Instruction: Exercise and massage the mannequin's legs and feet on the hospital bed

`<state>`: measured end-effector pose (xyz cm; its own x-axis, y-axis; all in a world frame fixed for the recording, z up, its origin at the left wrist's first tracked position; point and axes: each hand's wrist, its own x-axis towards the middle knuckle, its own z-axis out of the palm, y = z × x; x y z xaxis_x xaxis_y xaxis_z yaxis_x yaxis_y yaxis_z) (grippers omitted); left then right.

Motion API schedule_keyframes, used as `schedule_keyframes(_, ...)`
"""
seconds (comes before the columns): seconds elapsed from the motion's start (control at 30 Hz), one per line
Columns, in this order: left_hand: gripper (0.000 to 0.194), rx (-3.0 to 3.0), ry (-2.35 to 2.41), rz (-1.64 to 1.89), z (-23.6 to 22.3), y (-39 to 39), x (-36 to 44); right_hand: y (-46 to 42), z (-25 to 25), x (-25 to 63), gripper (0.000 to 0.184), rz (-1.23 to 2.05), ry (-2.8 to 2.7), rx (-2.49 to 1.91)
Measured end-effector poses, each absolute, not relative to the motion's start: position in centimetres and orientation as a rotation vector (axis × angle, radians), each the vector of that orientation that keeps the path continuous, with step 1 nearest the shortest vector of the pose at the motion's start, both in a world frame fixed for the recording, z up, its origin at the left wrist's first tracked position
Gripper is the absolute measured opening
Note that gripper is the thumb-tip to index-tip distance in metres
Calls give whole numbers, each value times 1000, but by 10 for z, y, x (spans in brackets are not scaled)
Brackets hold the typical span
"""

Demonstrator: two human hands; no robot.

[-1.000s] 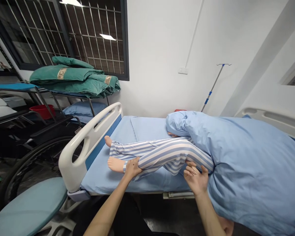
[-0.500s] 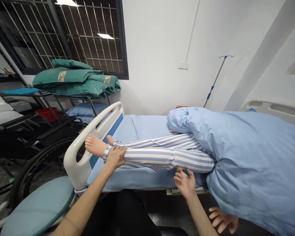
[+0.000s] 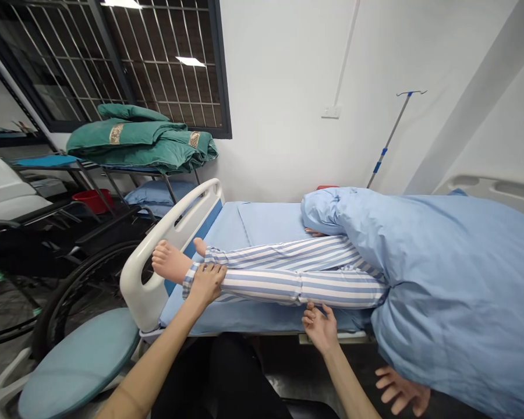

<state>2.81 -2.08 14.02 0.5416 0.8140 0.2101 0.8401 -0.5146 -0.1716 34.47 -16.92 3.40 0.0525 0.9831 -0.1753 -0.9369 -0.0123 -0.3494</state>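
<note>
A long, blue-sheeted bed is supporting a straightened leg in blue-and-white striped trousers. The left hand is grasping the ankle; the right hand, loosely open, is hovering near the knee. A slipping ankle grip is risking a dropped foot.

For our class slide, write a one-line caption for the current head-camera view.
Left hand on the striped trouser leg near the ankle, right hand by the knee, on a blue-sheeted bed.

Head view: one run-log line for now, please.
left hand: on near leg, by ankle | right hand: palm up, by its knee | quilt: at upper thighs
</note>
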Motion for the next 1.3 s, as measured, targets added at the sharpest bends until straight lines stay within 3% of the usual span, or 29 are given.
schedule_keyframes(0.37,41,-2600,-1525,-311,135,-21,37,-189,86,363,21,1522,-101,-272)
schedule_keyframes(0.77,49,-2767,-1797,-620,118,-20,140,-190,169,408,29,1341,-226,47)
schedule_keyframes(1.07,43,-2780,-2070,-887,38,-43,197,-191,168,412,28,1315,-259,-59)
schedule_keyframes(1.3,44,-2828,-2042,-776,50,-41,187,-189,167,410,26,1373,-203,8)
